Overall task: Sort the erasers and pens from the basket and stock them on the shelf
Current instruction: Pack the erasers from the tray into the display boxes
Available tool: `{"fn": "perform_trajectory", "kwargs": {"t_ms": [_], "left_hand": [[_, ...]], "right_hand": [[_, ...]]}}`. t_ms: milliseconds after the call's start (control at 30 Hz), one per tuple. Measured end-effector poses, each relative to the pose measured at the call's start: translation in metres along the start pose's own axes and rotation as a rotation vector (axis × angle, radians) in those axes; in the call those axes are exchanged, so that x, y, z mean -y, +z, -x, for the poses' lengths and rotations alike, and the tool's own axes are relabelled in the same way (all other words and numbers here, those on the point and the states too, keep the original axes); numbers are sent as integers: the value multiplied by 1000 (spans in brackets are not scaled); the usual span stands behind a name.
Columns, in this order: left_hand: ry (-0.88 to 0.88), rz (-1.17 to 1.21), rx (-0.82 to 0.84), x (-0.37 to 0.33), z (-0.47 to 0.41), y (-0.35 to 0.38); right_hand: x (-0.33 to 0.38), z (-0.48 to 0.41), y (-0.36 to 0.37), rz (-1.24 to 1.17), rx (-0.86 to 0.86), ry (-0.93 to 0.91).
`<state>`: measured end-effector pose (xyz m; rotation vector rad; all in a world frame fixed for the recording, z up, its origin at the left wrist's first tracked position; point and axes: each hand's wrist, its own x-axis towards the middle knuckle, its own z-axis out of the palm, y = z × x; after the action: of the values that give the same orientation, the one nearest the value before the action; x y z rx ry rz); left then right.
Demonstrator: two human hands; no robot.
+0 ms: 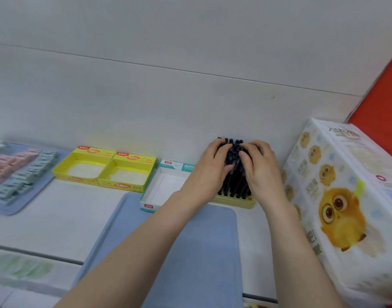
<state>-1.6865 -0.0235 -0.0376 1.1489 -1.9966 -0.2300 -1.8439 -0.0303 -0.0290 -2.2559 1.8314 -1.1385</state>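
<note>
Currently both your hands are on the pens (235, 176): a black bundle, upright in a yellow holder (235, 202) on the shelf (57, 218), about 4 o'clock of frame centre. Your left hand (209, 165) wraps the bundle from 9 o'clock and your right hand (260, 167) from 3 o'clock. The fingers (224, 150) of both are curled over the pen tops, gripping, with the tips nearly meeting. An open white box (163, 190) sits just beside the holder at 9 o'clock; the contact is hidden by your wrist. Two open yellow boxes (106, 172) stand side by side further out at 9. A blue tray (201, 252) lies at 6 o'clock of the holder, under your forearms. The far tray (41, 190), well out at 9, carries pink and teal erasers (19, 172), blurred. A chick-print pack (346, 196) stands close at 3 o'clock.
</note>
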Motion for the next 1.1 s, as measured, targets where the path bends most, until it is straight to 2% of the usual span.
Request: {"fn": "perform_trajectory", "kwargs": {"t_ms": [233, 333, 467, 567, 800, 967, 1100], "left_hand": [[52, -66, -20, 17, 17, -46], [76, -118, -24, 43, 36, -85], [17, -186, -46, 98, 81, -158], [-70, -233, -51, 149, 126, -218], [-277, -318, 1, 254, 215, -320], [-281, -295, 15, 280, 229, -337], [-225, -251, 44, 279, 217, -322]], "right_hand": [[32, 4, -12, 156, -84, -43], [63, 3, -7, 181, -147, -127], [126, 4, 32, 182, -201, -276], [190, 11, 79, 139, -88, -298], [306, 36, 192, 114, 324, -168], [327, 36, 227, 251, 415, -115], [320, 36, 228, 226, 414, -49]]}}
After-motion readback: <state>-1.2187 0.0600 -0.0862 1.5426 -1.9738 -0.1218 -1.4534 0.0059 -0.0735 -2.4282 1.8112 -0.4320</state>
